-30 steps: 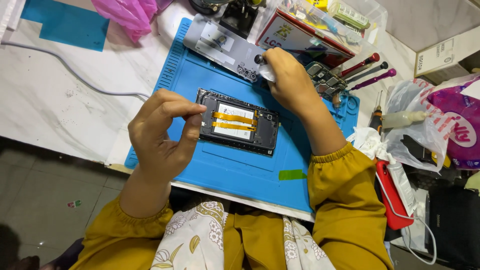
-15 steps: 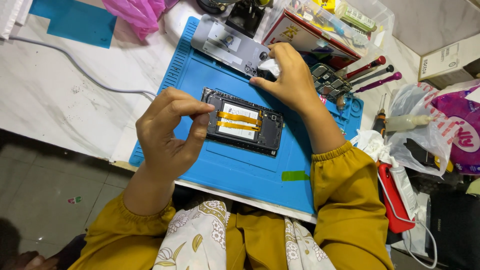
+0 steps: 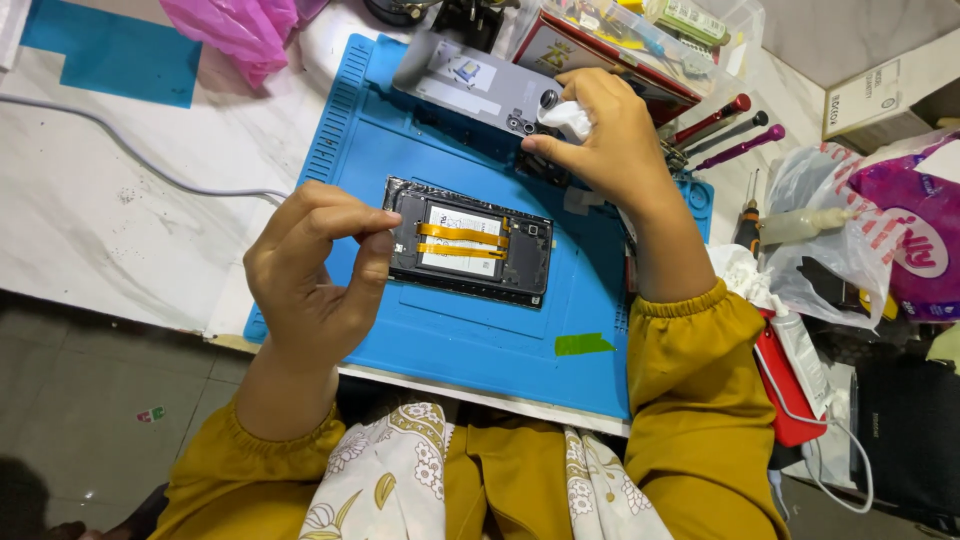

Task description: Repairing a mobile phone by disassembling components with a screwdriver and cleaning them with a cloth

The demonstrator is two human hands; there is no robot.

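Blue work mat (image 3: 470,340) across the white bench, at centre. On it, opened phone (image 3: 470,248), back off, flat, orange ribbon cables (image 3: 462,238) across the battery. Grey back cover (image 3: 465,78) at twelve o'clock from it, on the mat's far edge. Left hand (image 3: 315,265) at nine o'clock, thumb and forefinger pinched on the phone's left edge. Right hand (image 3: 610,135) at one o'clock, fingers curled round a white wad (image 3: 565,118). Probably light, stiff, fragile inside; best gripped by the frame edges, clear of the ribbons.

1 open phone (image 3: 470,250), 1 back cover (image 3: 470,80), 3 screwdrivers (image 3: 715,118), 1 blue mat (image 3: 480,340).
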